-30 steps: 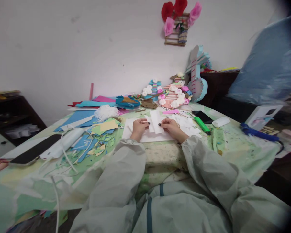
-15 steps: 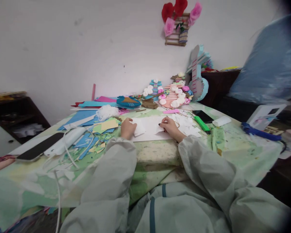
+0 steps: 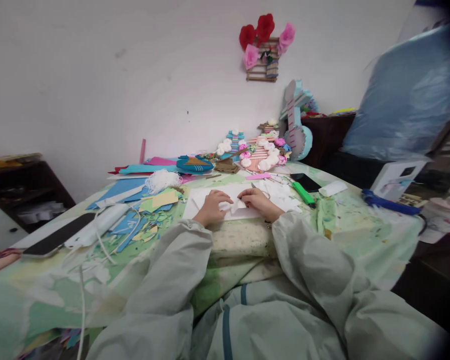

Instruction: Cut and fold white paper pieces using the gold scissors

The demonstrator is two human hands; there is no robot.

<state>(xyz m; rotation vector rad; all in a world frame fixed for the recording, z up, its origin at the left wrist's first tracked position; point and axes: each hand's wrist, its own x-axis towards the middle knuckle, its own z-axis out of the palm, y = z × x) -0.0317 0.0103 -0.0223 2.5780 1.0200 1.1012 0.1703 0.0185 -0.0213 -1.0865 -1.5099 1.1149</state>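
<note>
A small folded piece of white paper (image 3: pixel 238 205) stands between my two hands, above a larger white sheet (image 3: pixel 189 208). My right hand (image 3: pixel 258 202) pinches its right side between thumb and fingers. From the left, the bent fingers of my left hand (image 3: pixel 212 208) close on its other edge; the exact contact is partly hidden. Loose white paper scraps (image 3: pixel 287 192) lie just beyond my right hand. Left of my left hand are yellow paper (image 3: pixel 164 198) and many small green and blue cuttings.
Farther back sit a ball of white string (image 3: pixel 162 181) and paper crafts with flowers (image 3: pixel 264 155). On the right are a green marker (image 3: pixel 303 194), a black phone (image 3: pixel 306 182) and a blue-handled tool (image 3: pixel 390 203). Another phone (image 3: pixel 59 235) and a white cable (image 3: pixel 82 305) lie left.
My left hand has moved right, toward my right hand, and the gap between them has narrowed. The small paper now sits between both hands. The camera view has shifted slightly.
</note>
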